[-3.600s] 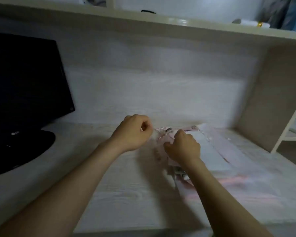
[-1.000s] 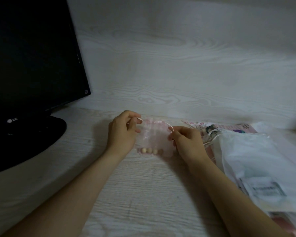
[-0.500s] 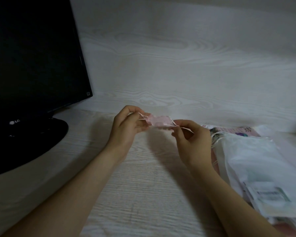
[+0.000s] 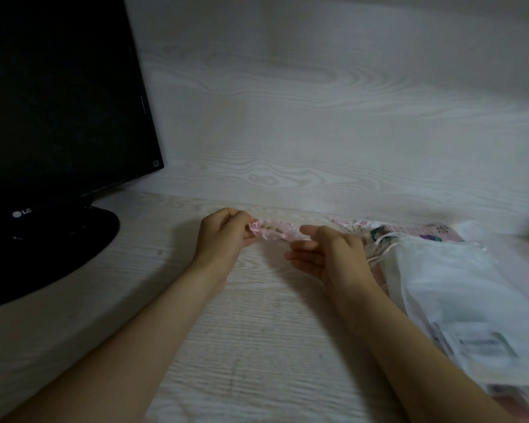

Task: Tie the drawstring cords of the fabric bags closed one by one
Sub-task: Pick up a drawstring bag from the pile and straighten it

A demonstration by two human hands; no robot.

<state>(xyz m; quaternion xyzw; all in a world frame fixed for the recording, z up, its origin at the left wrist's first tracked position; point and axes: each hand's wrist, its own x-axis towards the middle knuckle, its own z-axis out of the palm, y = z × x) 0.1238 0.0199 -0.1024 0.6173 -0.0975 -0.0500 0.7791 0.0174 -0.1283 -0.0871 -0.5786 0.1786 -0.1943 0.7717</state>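
Left hand (image 4: pixel 223 236) pinches one end of the gathered pink bag (image 4: pixel 274 232), held above the desk (image 4: pixel 257 346). Right hand (image 4: pixel 327 254) meets the other end, fingers loosely spread, likely regripping a cord for tying.

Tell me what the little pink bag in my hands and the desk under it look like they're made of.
The pink bag looks like thin, sheer fabric, perhaps organza: it bunches into fine gathers and lets light through. The desk looks like pale wood-grain laminate or whitewashed wood with a matte finish: printed-looking grain lines and no glare. Neither can be confirmed by sight alone.
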